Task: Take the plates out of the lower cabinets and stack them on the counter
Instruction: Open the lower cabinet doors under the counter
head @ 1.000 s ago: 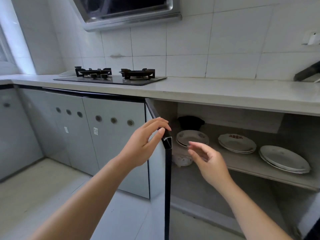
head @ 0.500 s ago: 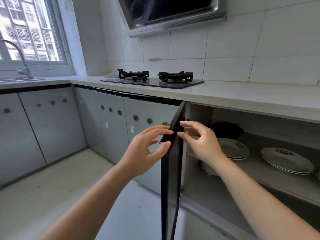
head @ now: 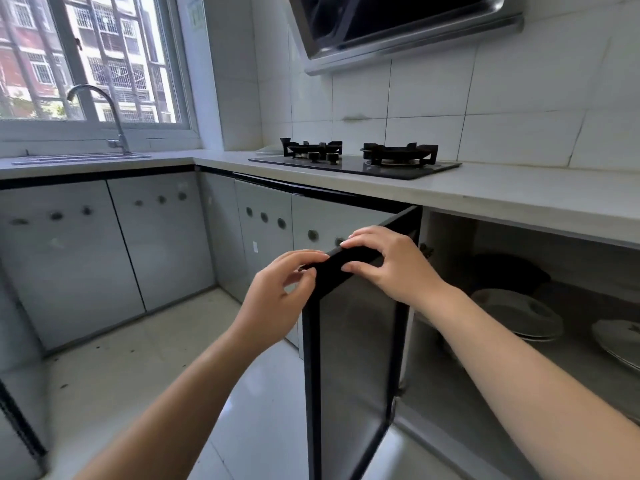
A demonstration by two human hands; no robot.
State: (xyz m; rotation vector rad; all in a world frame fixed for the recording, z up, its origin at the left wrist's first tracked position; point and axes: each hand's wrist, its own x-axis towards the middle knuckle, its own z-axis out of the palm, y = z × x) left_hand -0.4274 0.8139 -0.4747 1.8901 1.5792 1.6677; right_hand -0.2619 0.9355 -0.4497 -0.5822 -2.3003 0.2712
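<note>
A lower cabinet stands open under the white counter. Its black-framed door swings out toward me. My left hand pinches the door's top outer corner. My right hand is curled over the door's top edge, fingers wrapped on it. On the shelf inside lies a white plate stack, with a second plate at the right frame edge. A dark pot sits behind them. Both plates are untouched.
A black gas hob sits on the counter beneath a range hood. At the left are a sink with a tap and a window. Closed grey cabinet doors line the corner. The floor is pale tile.
My right hand moved from inside the cabinet opening onto the door's top edge. The view turned left, showing the window and sink. The door swung wider open.
</note>
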